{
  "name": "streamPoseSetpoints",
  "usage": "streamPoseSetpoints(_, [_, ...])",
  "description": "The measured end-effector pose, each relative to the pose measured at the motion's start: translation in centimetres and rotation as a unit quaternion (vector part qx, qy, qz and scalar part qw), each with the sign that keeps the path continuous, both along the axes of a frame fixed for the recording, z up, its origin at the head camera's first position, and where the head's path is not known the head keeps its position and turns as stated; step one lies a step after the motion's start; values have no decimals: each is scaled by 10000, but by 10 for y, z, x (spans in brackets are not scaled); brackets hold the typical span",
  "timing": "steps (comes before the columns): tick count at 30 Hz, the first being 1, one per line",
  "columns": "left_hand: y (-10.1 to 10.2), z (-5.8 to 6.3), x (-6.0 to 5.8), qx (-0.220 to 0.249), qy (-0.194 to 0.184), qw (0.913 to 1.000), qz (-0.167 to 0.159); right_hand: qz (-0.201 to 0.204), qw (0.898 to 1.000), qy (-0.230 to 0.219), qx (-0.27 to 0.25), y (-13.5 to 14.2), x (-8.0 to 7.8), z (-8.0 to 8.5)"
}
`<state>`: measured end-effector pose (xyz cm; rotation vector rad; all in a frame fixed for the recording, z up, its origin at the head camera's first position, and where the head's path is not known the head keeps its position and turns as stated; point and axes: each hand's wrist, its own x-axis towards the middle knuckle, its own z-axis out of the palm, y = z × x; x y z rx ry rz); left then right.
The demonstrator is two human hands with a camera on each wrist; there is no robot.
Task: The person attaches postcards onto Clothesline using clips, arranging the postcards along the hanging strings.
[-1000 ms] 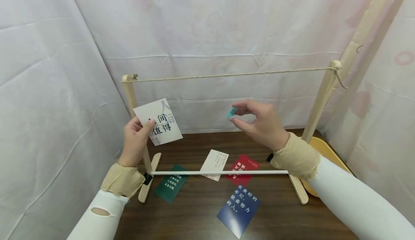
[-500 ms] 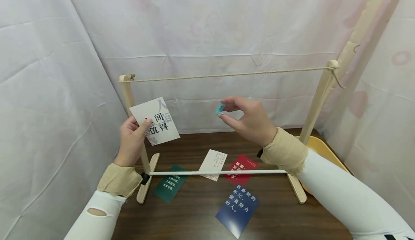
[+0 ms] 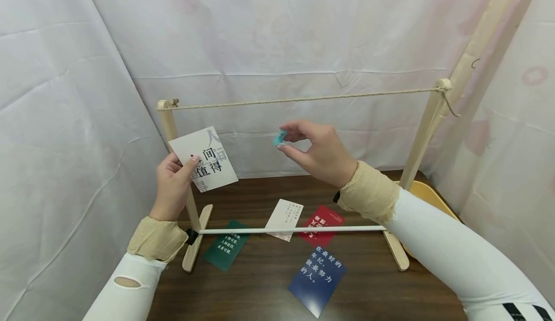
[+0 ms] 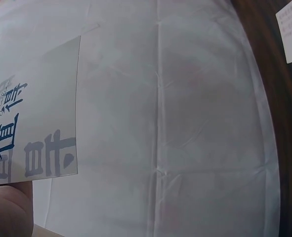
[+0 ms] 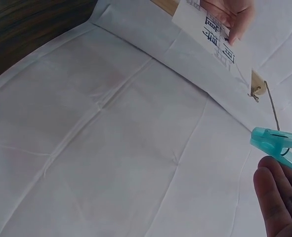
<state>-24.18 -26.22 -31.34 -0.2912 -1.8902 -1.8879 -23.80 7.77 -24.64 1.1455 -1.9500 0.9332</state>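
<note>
My left hand pinches a white card with dark and grey characters, thumb across its front. The card is tilted and held up beside the left post, below the rope. In the left wrist view the card fills the left side, with the thumb under its lower edge. My right hand pinches a small turquoise clothespin between thumb and fingers, to the right of the card and below the rope. The right wrist view shows the clothespin close up, apart from the card.
A wooden frame with a left post, a right post and a white lower rod carries the rope. On the brown table lie a green card, a cream card, a red card and a blue card. A yellow tray stands at right.
My right hand has moved left and slightly up with the clothespin, nearer the white card. The left hand has shifted only a little left and up, still pinching the card.
</note>
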Motion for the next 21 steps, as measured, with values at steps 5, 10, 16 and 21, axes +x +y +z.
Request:
streamPoseSetpoints(5, [-1,2,-1,122,64,9999,26,18,9999,75,68,-5,-1,5])
streamPoseSetpoints(10, [-2,4,-2,243,43,9997,-26,136,9997,113,142,-10,-2,9])
streamPoseSetpoints(16, [-1,9,0,414,-10,9991,-96,154,9994,93,311,-16,-4,11])
streamPoseSetpoints(21, [0,13,1,672,9,9976,-191,202,9992,91,337,-22,-5,17])
